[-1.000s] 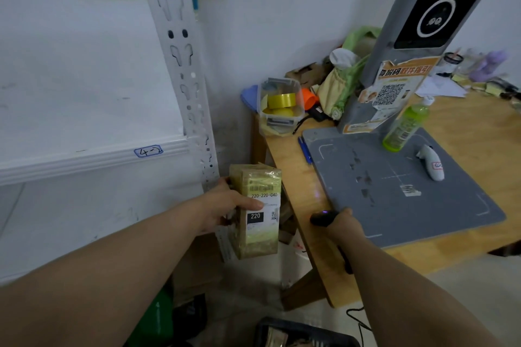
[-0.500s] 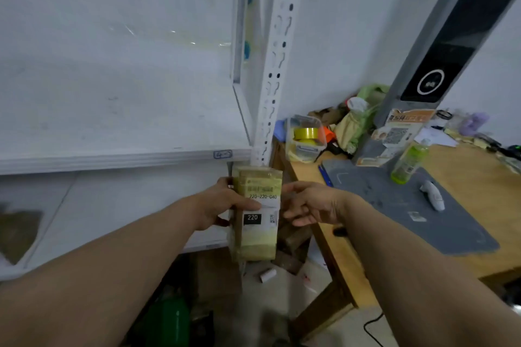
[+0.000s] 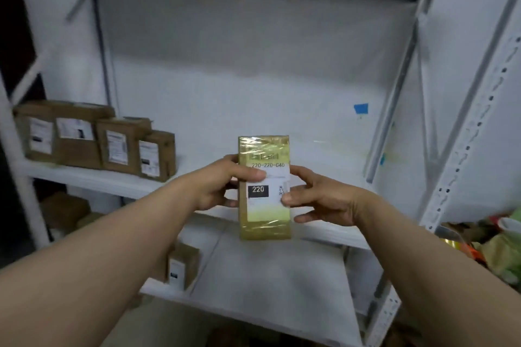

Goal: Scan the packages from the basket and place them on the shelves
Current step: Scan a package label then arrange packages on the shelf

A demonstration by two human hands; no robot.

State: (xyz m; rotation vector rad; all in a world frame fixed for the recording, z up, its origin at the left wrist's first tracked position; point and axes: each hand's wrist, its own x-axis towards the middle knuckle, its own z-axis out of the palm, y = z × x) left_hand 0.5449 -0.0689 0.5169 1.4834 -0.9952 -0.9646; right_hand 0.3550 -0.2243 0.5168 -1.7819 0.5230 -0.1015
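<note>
A tall yellow-green package (image 3: pixel 264 222), wrapped in clear film and bearing a white label marked 220, is held upright in front of the white shelf (image 3: pixel 324 177). My left hand (image 3: pixel 222 183) grips its left side with the thumb across the label. On the right edge, my right hand (image 3: pixel 318 197) holds the package with thumb and fingertips. The basket and the scanner are out of view.
Several brown cardboard parcels (image 3: pixel 93 141) with white labels stand in a row on the shelf's left part. One more brown parcel (image 3: pixel 183 265) stands on the lower shelf. A perforated white upright (image 3: pixel 473 132) borders the right side, with desk clutter (image 3: pixel 496 245) beyond it.
My view has swung left and up from the desk to the shelf. My right hand left the black scanner on the desk and took hold of the package's right edge.
</note>
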